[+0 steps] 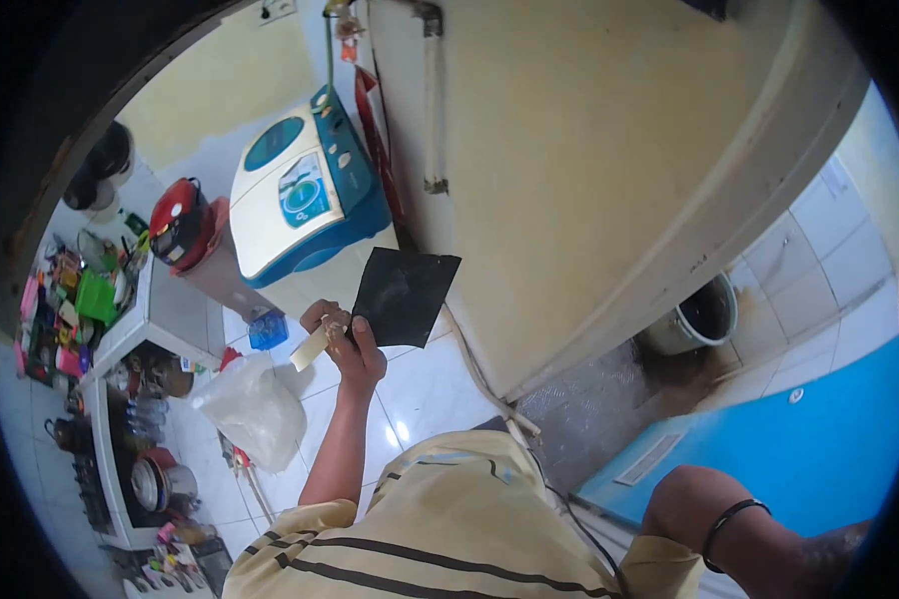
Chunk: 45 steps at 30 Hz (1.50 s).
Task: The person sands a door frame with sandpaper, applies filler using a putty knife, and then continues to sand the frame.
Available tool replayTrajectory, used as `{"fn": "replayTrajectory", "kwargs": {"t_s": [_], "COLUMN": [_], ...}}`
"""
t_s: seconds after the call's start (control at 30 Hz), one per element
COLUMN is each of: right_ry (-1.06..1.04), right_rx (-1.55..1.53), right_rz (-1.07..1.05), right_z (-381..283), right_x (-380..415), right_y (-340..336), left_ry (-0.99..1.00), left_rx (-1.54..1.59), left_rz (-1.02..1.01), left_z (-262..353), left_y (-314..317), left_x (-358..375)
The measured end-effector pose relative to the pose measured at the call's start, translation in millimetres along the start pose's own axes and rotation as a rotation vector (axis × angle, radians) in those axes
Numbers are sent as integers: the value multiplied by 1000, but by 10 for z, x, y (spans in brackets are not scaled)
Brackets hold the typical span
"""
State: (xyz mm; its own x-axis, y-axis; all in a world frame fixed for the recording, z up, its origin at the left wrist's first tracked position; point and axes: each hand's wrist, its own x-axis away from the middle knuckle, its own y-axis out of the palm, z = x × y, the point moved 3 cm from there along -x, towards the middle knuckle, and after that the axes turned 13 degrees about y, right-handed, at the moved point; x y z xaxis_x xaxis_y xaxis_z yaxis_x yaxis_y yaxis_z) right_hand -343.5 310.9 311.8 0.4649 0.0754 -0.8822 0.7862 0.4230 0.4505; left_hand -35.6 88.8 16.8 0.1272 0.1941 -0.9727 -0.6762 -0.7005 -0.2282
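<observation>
My left hand [346, 344] is raised in front of me with its fingers closed. Between thumb and fingers it grips the edge of a black, roughly square sheet [406, 298], which looks like sandpaper. A short cream-coloured piece [311, 350] sticks out from the other side of the same hand; I cannot make out its kind. My right arm [704, 509], with a dark band round it, bends away at the lower right beside a blue door-like panel [769, 429]. The right hand itself is beyond the visible picture.
A white-and-teal washing machine [300, 200] stands ahead, left of a cream wall [579, 180]. A plastic bag [255, 409] lies on the tiled floor. Cluttered kitchen shelves [160, 324] fill the left. Past the wall stands a bucket [697, 317]; a hose [474, 374] skirts the wall's base.
</observation>
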Motion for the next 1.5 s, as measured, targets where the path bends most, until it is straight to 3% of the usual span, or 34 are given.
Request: {"fn": "replayTrajectory", "kwargs": {"t_s": [0.6, 0.77, 1.5], "right_ry": [56, 101, 398], "right_rx": [313, 322, 361], "right_rz": [63, 102, 194], "right_z": [-281, -236, 344], "right_x": [110, 141, 80], "right_y": [-88, -222, -793], "left_ry": [-47, 95, -87], "left_rx": [227, 182, -41], "left_rz": [-12, 27, 118], "left_z": [150, 74, -229], "left_y": [561, 592, -107], "left_x": [-152, -152, -13]}}
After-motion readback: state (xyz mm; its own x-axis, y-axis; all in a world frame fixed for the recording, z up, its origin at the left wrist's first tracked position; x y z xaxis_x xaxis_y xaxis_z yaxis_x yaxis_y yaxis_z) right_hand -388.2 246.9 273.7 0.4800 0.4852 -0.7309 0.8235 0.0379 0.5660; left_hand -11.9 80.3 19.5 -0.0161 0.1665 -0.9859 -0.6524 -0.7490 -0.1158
